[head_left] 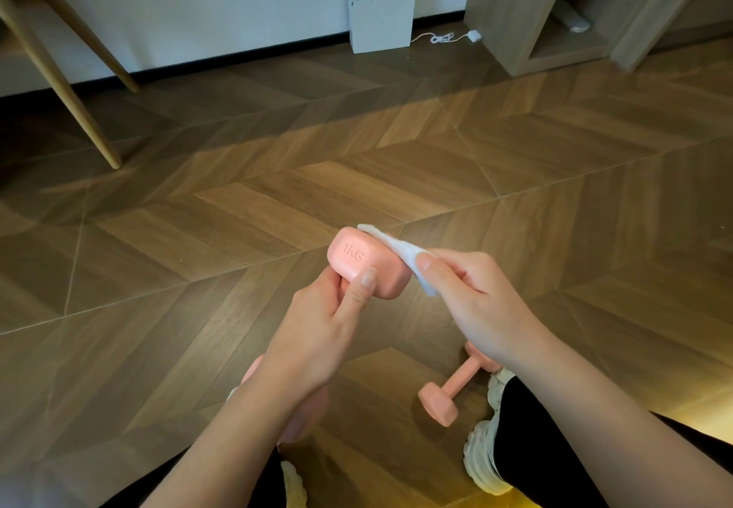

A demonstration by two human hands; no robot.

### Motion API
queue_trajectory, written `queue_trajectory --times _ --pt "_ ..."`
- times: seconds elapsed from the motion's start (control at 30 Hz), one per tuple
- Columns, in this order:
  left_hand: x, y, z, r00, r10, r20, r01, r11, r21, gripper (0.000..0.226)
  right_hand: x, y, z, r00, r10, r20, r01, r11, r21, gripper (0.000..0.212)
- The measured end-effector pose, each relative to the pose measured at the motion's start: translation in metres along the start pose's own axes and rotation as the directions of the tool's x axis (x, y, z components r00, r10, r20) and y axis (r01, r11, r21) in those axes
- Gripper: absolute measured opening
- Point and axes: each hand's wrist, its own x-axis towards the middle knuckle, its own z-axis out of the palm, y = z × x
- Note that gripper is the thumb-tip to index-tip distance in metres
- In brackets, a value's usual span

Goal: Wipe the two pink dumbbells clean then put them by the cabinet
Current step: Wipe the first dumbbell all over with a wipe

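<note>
Pink dumbbell (369, 263), marked 1KG, is held in the air over the wooden floor (277, 190), the left hand (317, 329) curled round its handle with the thumb on one end. The right hand (476, 301) pinches a white wipe (400, 253) against that end. A second pink dumbbell (452, 388) lies beside a white shoe (482, 456), well apart from the cabinet (511, 11).

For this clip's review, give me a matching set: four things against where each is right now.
1 dumbbell marked 1KG
2 other dumbbell
3 white wipe
4 white box

a against the wall
b pinched in the right hand
c on the floor beside a shoe
d gripped in the left hand

Pairs: 1-d, 2-c, 3-b, 4-a
</note>
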Motion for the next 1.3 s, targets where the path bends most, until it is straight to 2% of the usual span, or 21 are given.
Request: queue_trajectory --times 0.23,0.27,0.37,0.43,0.5,0.67,0.73,0.77,0.83,0.9,0.97,1.07,1.17,1.3 --pt "-0.003 0.0 -0.002 0.993 0.113 0.038 -0.112 0.993 -0.035 0.073 0.006 -0.005 0.001 1.0 0.016 0.008 -0.016 1.0 0.015 0.078" --pt "-0.003 0.001 -0.003 0.989 0.136 0.053 -0.135 0.99 -0.029 0.071 0.005 -0.004 0.0 1.0 0.02 -0.001 -0.02 0.999 0.031 0.074" --pt "-0.004 0.001 -0.009 0.969 0.209 0.129 -0.222 0.971 0.088 0.061 0.005 -0.001 -0.001 0.997 0.068 -0.024 -0.066 0.995 0.074 0.041" --pt "-0.003 -0.001 -0.009 0.959 0.219 0.18 -0.253 0.948 0.192 0.06 0.004 -0.002 0.001 0.996 0.085 -0.01 -0.084 0.993 0.079 0.034" --pt "-0.002 -0.003 -0.006 0.961 0.194 0.197 -0.236 0.946 0.221 0.064 0.002 -0.005 0.003 0.997 0.082 0.003 -0.082 0.992 0.092 0.035" --pt "0.0 -0.003 -0.001 0.992 0.069 0.103 -0.075 0.996 0.052 0.06 -0.003 -0.005 0.002 0.998 0.054 0.036 -0.055 0.997 0.047 0.046" --pt "0.002 -0.005 -0.001 0.998 0.051 0.049 -0.05 0.998 -0.028 0.064 -0.005 -0.006 0.0 0.999 0.012 0.04 -0.015 0.997 0.07 0.041" --pt "0.003 -0.005 -0.001 0.999 0.045 0.027 -0.042 0.996 -0.078 0.066 -0.005 -0.007 0.0 0.999 -0.02 0.028 0.018 0.996 0.085 0.046" --pt "0.003 -0.004 -0.001 0.999 0.038 0.016 -0.034 0.982 -0.188 0.071 -0.004 -0.015 -0.002 0.998 -0.043 0.035 0.038 0.991 0.131 0.074" --pt "0.002 -0.004 0.0 0.996 0.074 0.048 -0.059 0.961 -0.269 0.074 -0.002 -0.016 -0.002 0.999 -0.044 0.027 0.04 0.99 0.137 0.079" --pt "0.0 -0.004 -0.001 0.983 0.164 0.087 -0.132 0.947 -0.292 0.067 0.0 -0.011 -0.003 0.999 -0.031 -0.007 0.031 0.994 0.106 0.076" --pt "-0.002 -0.005 -0.002 0.948 0.283 0.149 -0.258 0.952 -0.163 0.058 0.0 -0.006 -0.005 1.0 0.003 -0.031 -0.001 0.999 0.054 0.053" --pt "-0.004 -0.005 0.0 0.946 0.255 0.201 -0.245 0.967 -0.07 0.059 0.0 -0.005 -0.003 0.998 0.023 0.053 -0.026 0.997 0.067 0.036" --pt "-0.004 -0.003 0.006 0.972 0.172 0.161 -0.168 0.985 -0.04 0.073 -0.004 0.0 -0.003 0.999 0.002 0.049 -0.007 0.994 0.112 0.038"
